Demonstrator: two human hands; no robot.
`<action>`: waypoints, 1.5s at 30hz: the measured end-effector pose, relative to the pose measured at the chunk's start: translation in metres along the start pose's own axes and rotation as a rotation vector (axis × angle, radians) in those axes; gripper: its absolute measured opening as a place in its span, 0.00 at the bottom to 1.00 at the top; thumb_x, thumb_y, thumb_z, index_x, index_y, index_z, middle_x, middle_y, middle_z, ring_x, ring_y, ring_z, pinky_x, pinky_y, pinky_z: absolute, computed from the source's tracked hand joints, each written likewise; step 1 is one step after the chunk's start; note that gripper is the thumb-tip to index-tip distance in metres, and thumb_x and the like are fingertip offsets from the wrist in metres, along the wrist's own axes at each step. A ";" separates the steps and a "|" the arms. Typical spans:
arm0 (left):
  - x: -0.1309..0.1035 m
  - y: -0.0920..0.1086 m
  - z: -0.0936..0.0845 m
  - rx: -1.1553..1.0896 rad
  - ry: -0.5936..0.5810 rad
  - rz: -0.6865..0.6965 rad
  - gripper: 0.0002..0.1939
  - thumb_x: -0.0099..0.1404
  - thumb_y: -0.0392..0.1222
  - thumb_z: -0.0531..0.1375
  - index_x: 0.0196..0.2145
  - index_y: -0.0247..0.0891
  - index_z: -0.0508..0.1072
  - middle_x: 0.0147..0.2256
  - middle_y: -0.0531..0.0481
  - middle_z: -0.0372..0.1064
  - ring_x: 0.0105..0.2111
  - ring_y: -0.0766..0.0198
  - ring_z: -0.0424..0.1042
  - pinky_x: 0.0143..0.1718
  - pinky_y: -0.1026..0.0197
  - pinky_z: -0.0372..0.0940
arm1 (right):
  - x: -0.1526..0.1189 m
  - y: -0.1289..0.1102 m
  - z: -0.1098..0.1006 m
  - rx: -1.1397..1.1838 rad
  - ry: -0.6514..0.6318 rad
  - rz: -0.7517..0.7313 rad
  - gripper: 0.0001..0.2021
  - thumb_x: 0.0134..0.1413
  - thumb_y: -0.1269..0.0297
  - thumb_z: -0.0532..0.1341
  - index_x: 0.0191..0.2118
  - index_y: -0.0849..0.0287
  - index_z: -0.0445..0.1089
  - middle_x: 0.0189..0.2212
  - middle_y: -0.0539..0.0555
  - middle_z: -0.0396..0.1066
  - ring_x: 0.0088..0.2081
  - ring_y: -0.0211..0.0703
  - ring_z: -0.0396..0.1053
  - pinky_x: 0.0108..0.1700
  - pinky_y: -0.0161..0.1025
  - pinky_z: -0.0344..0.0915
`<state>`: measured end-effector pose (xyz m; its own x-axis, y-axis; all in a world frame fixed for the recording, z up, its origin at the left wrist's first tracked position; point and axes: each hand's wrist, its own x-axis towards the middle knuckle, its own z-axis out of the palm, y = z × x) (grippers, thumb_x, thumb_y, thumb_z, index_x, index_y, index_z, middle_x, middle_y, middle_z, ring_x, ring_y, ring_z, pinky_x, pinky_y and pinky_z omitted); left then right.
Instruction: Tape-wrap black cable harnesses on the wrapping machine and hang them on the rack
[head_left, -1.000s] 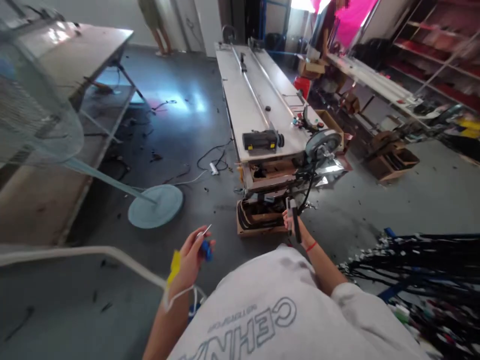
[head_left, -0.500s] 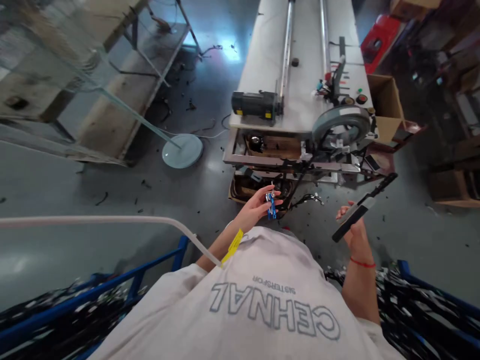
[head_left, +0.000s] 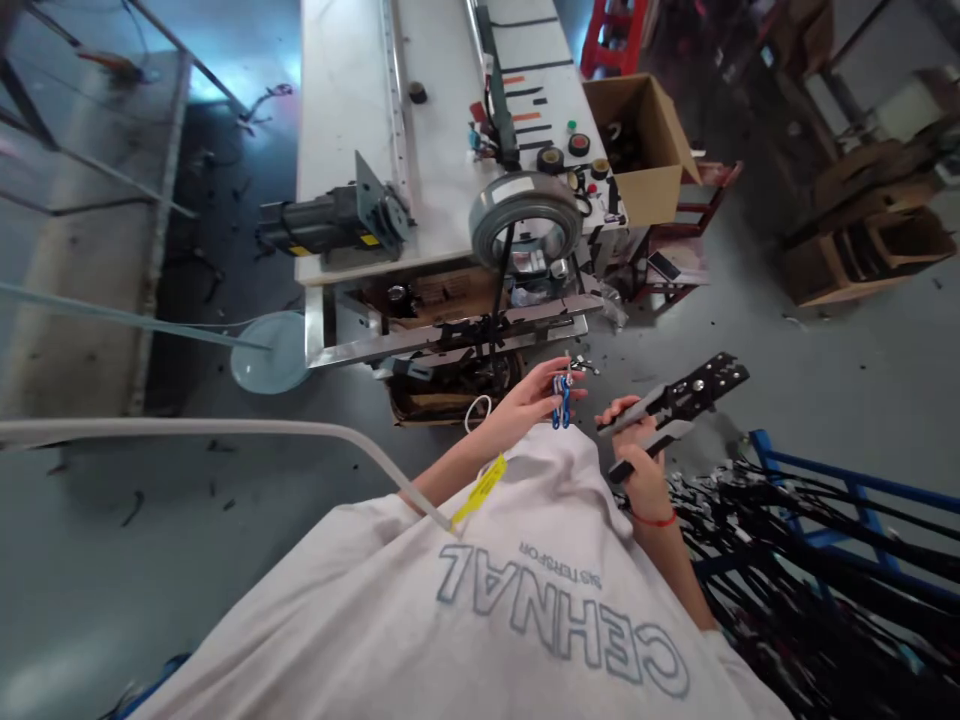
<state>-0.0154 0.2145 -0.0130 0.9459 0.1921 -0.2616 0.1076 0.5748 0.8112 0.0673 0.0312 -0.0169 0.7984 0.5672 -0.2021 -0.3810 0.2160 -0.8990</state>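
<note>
Head camera: clasping black-and-grey pliers [head_left: 705, 388] by the spread handles in the right hand [head_left: 645, 478], pointed away over the grey floor [head_left: 810, 375], near cables [head_left: 750, 528] on a blue rack [head_left: 855, 480]. Holding a small blue-and-silver tool [head_left: 562, 402] between thumb and fingers of the left hand [head_left: 525, 405], before the white worktable [head_left: 345, 130].

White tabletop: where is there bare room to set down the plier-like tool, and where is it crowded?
Bare: the tabletop left of the metal rail, beyond the black motor; also between rail and grey coil. Crowded: the near right corner, with tape rolls.
</note>
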 end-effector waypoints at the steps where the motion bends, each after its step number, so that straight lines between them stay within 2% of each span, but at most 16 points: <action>1: 0.009 0.000 0.004 0.017 -0.016 0.011 0.30 0.63 0.44 0.66 0.61 0.45 0.63 0.61 0.38 0.61 0.57 0.45 0.68 0.53 0.49 0.66 | 0.007 -0.001 -0.003 -0.017 0.030 -0.022 0.20 0.44 0.58 0.68 0.45 0.50 0.65 0.40 0.52 0.64 0.42 0.45 0.66 0.56 0.50 0.64; 4: 0.041 0.002 0.015 0.068 -0.060 0.039 0.31 0.64 0.45 0.65 0.62 0.43 0.62 0.61 0.36 0.62 0.57 0.44 0.67 0.55 0.47 0.65 | 0.037 -0.010 -0.014 -0.107 0.084 -0.069 0.17 0.49 0.60 0.67 0.45 0.51 0.65 0.40 0.52 0.66 0.43 0.44 0.68 0.55 0.49 0.64; 7: 0.077 0.007 0.023 0.094 -0.082 0.069 0.34 0.64 0.46 0.65 0.64 0.43 0.60 0.60 0.35 0.64 0.56 0.45 0.68 0.57 0.45 0.62 | 0.072 -0.026 -0.025 -0.227 0.068 -0.122 0.15 0.52 0.59 0.66 0.44 0.53 0.66 0.40 0.53 0.68 0.43 0.46 0.68 0.53 0.49 0.65; 11: 0.125 0.013 0.028 0.103 -0.081 0.129 0.35 0.64 0.45 0.65 0.66 0.42 0.57 0.59 0.34 0.65 0.56 0.47 0.69 0.58 0.47 0.60 | 0.124 -0.053 -0.038 -0.363 -0.004 -0.156 0.15 0.52 0.58 0.66 0.44 0.52 0.68 0.42 0.55 0.70 0.43 0.49 0.68 0.52 0.50 0.65; 14: 0.153 0.015 0.026 0.112 -0.063 0.177 0.36 0.66 0.44 0.64 0.67 0.43 0.55 0.58 0.34 0.66 0.56 0.49 0.69 0.57 0.50 0.61 | 0.161 -0.071 -0.047 -0.429 -0.071 -0.140 0.21 0.49 0.57 0.67 0.50 0.51 0.67 0.46 0.56 0.69 0.45 0.51 0.68 0.53 0.52 0.65; 16: 0.166 0.015 0.024 0.110 -0.022 0.197 0.36 0.66 0.44 0.64 0.67 0.43 0.53 0.59 0.34 0.65 0.56 0.50 0.69 0.55 0.52 0.62 | 0.183 -0.080 -0.052 -0.394 -0.180 -0.085 0.25 0.48 0.57 0.68 0.53 0.50 0.66 0.47 0.56 0.69 0.44 0.51 0.67 0.53 0.52 0.64; 20: 0.179 0.016 0.017 0.058 0.112 0.201 0.41 0.65 0.45 0.65 0.69 0.44 0.48 0.58 0.34 0.66 0.54 0.51 0.71 0.53 0.54 0.63 | 0.228 -0.091 -0.056 -0.237 -0.534 0.212 0.25 0.46 0.56 0.68 0.52 0.51 0.68 0.42 0.54 0.71 0.40 0.50 0.68 0.47 0.51 0.67; 23: 0.185 0.017 0.013 0.008 0.207 0.154 0.45 0.62 0.42 0.66 0.70 0.43 0.46 0.54 0.35 0.70 0.49 0.53 0.74 0.51 0.54 0.65 | 0.269 -0.092 -0.050 -0.230 -0.739 0.446 0.26 0.41 0.57 0.69 0.50 0.52 0.70 0.38 0.53 0.72 0.38 0.50 0.68 0.44 0.50 0.68; 28: 0.188 0.025 0.016 -0.156 0.403 0.116 0.42 0.61 0.37 0.65 0.68 0.40 0.52 0.51 0.36 0.73 0.47 0.53 0.75 0.47 0.54 0.67 | 0.335 -0.091 -0.023 -0.179 -0.918 0.686 0.27 0.34 0.57 0.68 0.47 0.52 0.73 0.36 0.54 0.71 0.36 0.51 0.67 0.43 0.50 0.68; 31: 0.188 0.033 0.027 -0.235 0.510 0.149 0.38 0.60 0.34 0.65 0.65 0.38 0.57 0.52 0.35 0.72 0.49 0.52 0.74 0.49 0.53 0.66 | 0.366 -0.096 -0.008 -0.151 -0.972 0.793 0.27 0.35 0.57 0.65 0.48 0.52 0.72 0.30 0.53 0.69 0.35 0.51 0.67 0.42 0.51 0.69; 34: 0.189 0.036 0.042 -0.228 0.619 0.187 0.30 0.62 0.35 0.64 0.61 0.35 0.64 0.52 0.34 0.72 0.50 0.51 0.73 0.51 0.51 0.66 | 0.392 -0.101 0.003 -0.218 -1.076 0.879 0.28 0.37 0.55 0.64 0.50 0.51 0.71 0.29 0.53 0.68 0.34 0.51 0.67 0.40 0.52 0.69; 38: 0.199 0.025 0.059 -0.082 0.795 0.264 0.26 0.64 0.39 0.62 0.59 0.35 0.66 0.54 0.35 0.71 0.53 0.50 0.71 0.54 0.48 0.64 | 0.415 -0.098 0.012 -0.247 -1.243 0.961 0.28 0.36 0.58 0.63 0.50 0.53 0.71 0.34 0.54 0.70 0.34 0.49 0.67 0.39 0.49 0.69; 42: 0.220 0.012 0.068 0.306 1.084 0.320 0.28 0.66 0.47 0.60 0.62 0.41 0.63 0.62 0.39 0.61 0.63 0.50 0.60 0.63 0.47 0.56 | 0.417 -0.085 0.013 -0.288 -1.360 1.030 0.26 0.35 0.60 0.60 0.47 0.53 0.71 0.32 0.53 0.70 0.37 0.51 0.70 0.39 0.49 0.70; 43: 0.226 0.010 0.070 0.382 1.132 0.325 0.27 0.67 0.48 0.59 0.62 0.40 0.63 0.62 0.39 0.61 0.63 0.50 0.59 0.63 0.48 0.55 | 0.415 -0.082 0.011 -0.304 -1.380 1.039 0.26 0.35 0.60 0.60 0.47 0.53 0.71 0.32 0.53 0.70 0.38 0.52 0.70 0.40 0.50 0.70; 45: 0.239 0.005 0.072 0.452 1.178 0.333 0.23 0.69 0.51 0.55 0.58 0.38 0.66 0.56 0.38 0.68 0.57 0.49 0.65 0.60 0.49 0.59 | 0.411 -0.078 0.006 -0.330 -1.411 1.031 0.25 0.37 0.58 0.60 0.47 0.53 0.69 0.33 0.54 0.71 0.40 0.54 0.71 0.41 0.52 0.70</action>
<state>0.2330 0.2063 -0.0336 0.1365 0.9825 -0.1270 0.2326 0.0928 0.9681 0.4221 0.2523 -0.0274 -0.7167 0.5813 -0.3852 -0.1784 -0.6868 -0.7046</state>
